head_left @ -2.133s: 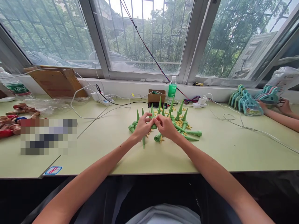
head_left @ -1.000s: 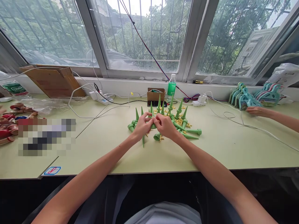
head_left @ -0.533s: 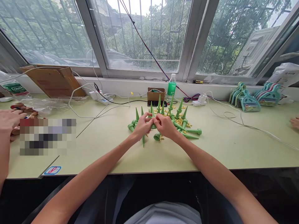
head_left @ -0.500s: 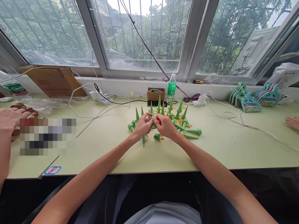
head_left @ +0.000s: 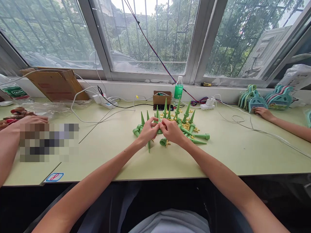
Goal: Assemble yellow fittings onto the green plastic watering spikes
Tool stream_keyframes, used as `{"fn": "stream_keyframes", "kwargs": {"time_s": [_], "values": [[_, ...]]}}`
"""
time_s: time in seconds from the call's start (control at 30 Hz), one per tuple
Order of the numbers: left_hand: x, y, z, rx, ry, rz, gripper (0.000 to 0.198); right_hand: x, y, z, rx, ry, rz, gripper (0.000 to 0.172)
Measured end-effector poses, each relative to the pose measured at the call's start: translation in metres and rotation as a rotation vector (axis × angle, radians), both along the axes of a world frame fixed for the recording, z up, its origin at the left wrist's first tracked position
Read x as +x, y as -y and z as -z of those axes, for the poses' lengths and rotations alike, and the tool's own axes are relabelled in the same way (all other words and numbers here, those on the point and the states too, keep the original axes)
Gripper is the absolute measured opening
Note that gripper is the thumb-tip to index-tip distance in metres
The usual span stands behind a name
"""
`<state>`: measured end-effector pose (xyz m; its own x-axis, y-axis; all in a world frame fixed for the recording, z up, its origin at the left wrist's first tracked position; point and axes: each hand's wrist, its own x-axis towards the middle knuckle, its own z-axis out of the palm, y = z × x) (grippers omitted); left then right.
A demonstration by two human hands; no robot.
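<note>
My left hand (head_left: 148, 131) and my right hand (head_left: 170, 130) meet fingertip to fingertip in the middle of the table. Between them a green cone-shaped spike (head_left: 159, 131) is pinched, its tip up and partly hidden by fingers. Several similar green spikes stand behind and beside my hands, such as a tall one (head_left: 187, 113). Others lie on their sides, one (head_left: 202, 137) to the right. Small yellow pieces (head_left: 187, 127) are scattered among them. A green cap-like end (head_left: 163, 142) faces me just below my hands.
Behind stand a small brown box (head_left: 162, 98), a phone (head_left: 157, 107) and a green bottle (head_left: 178, 89). Cables and chargers (head_left: 207, 103) run along the back. Another person's hand (head_left: 263, 113) touches teal items (head_left: 257, 101) at right; another hand (head_left: 32, 122) is at left.
My hands have hardly moved. At right, another person's hand has reached in to the teal items. The other person's hand at left has shifted to the right.
</note>
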<state>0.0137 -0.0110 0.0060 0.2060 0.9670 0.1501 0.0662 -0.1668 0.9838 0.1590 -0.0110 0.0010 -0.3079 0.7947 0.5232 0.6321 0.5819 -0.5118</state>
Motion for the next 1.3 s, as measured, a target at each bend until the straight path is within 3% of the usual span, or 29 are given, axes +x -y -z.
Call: {"fn": "stream_keyframes", "kwargs": {"time_s": [1.3], "values": [[-0.003, -0.0049, 0.0069, 0.047, -0.101, 0.001, 0.019, 0.0011, 0.0, -0.0004, -0.048, 0.046, -0.016, 0.025]]}}
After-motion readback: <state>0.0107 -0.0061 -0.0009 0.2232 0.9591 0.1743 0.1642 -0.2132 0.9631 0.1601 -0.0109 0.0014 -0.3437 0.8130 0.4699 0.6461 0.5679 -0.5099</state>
